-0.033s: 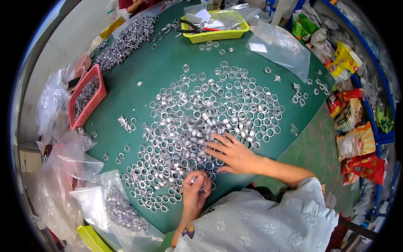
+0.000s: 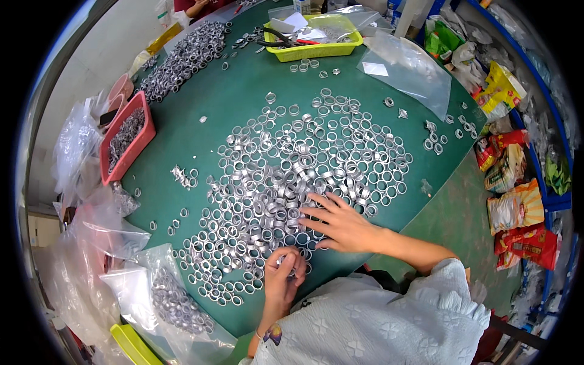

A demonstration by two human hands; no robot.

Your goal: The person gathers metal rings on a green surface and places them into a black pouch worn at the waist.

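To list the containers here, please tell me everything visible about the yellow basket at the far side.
The yellow basket looks like plastic: rectangular, shallow, open-topped, with slotted walls. It stands upright far across the green table. Inside lie white paper, a red item and small, unclear pieces; black tool handles stick out over its left rim. Clear plastic seems to cover its back right part.

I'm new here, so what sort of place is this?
Probably a small metalware workshop: round silvery metal rings cover much of a flat green tabletop, a rectangular pink plastic tray holds small metal pieces, and a yellow plastic basket holds a black-handled tool.
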